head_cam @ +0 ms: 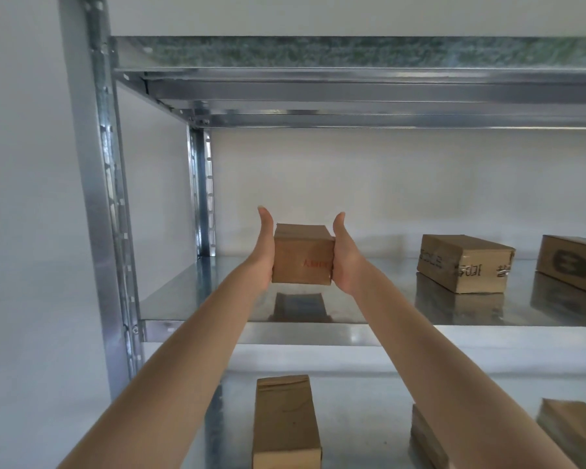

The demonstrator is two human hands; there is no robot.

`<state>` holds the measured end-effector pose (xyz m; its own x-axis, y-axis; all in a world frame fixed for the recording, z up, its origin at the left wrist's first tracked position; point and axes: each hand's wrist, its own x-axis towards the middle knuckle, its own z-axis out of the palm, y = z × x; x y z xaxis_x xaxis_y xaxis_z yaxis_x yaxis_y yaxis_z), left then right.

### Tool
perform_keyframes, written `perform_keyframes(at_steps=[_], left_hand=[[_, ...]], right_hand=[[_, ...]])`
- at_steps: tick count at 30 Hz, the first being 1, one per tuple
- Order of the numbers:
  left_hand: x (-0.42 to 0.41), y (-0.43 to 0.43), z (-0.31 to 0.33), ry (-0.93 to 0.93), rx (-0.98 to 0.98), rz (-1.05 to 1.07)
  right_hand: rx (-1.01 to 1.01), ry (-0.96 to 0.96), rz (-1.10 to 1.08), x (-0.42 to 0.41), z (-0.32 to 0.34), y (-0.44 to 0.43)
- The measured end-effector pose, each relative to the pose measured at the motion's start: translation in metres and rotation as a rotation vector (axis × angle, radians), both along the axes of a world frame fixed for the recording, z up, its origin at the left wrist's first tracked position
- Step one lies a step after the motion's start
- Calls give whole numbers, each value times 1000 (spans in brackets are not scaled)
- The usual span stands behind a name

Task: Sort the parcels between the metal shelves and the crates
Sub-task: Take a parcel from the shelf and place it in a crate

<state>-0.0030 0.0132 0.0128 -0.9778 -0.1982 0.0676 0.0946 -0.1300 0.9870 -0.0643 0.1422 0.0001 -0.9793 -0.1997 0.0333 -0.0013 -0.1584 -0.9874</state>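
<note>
A small brown cardboard parcel (301, 255) with red print on its near face hangs just above the middle metal shelf (217, 299), left of its centre. My left hand (264, 245) presses its left side and my right hand (344, 255) presses its right side, thumbs pointing up; the fingers behind the parcel are hidden. The parcel's reflection shows on the shelf below it. Both arms reach forward from the bottom of the view.
Two more parcels (464, 264) (572, 260) lie on the same shelf to the right. On the lower shelf (359, 401) stand a tall narrow parcel (286, 424) and two others (427, 438) (572, 431). A steel upright (99, 184) rises at left; an upper shelf (352, 93) hangs overhead.
</note>
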Motion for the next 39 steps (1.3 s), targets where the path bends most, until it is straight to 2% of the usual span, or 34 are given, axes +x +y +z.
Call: perform_keyframes(at_steps=[11, 17, 22, 29, 39], left_hand=[[8, -7, 15, 34, 9, 45], [9, -12, 8, 65, 45, 72], [13, -8, 6, 92, 78, 88], [17, -5, 4, 110, -23, 72], [17, -1, 2, 80, 26, 64]], right_hand=[[39, 79, 98, 14, 16, 0], [9, 114, 49, 14, 12, -4], [39, 95, -26, 11, 12, -12], [94, 81, 12, 23, 16, -4], [71, 20, -20, 2, 8, -12]])
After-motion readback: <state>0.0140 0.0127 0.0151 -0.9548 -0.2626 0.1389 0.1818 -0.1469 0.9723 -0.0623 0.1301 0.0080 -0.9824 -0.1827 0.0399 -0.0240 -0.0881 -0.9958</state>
